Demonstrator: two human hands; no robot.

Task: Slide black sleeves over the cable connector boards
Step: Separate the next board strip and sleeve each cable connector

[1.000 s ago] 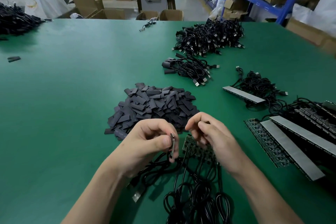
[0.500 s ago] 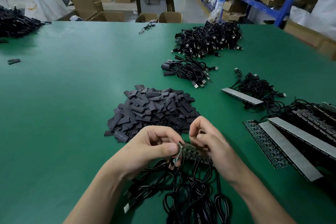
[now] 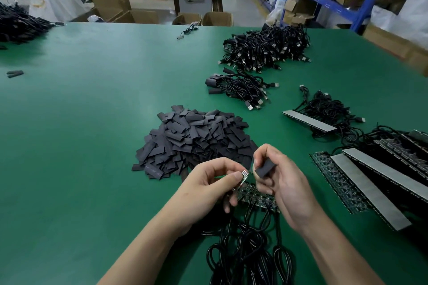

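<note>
- Green counter (image 3: 81, 122) fills the view, with blue shelving (image 3: 324, 0) and cardboard cartons (image 3: 217, 18) beyond its far edge
- Left hand (image 3: 208, 190) pinches a small connector board (image 3: 243, 177) between thumb and forefinger, above the near middle of the counter; the board's long axis tilts from lower left to upper right, its free end with bright pads pointing up toward the right hand
- Right hand (image 3: 284, 187) grips a black sleeve (image 3: 264, 169) in curled fingers (image 3: 264, 185); its long axis slants the same way, its lower-left end facing the board's tip, just beside it, seemingly apart
- Under both hands lies a strip of boards (image 3: 254, 196), with black cables (image 3: 243, 250) trailing to the near edge
- Heap of loose sleeves (image 3: 194, 141) sits just beyond the hands
- Cable bundles (image 3: 266, 48) lie farther off; board panels (image 3: 370, 183) lie at the right
</note>
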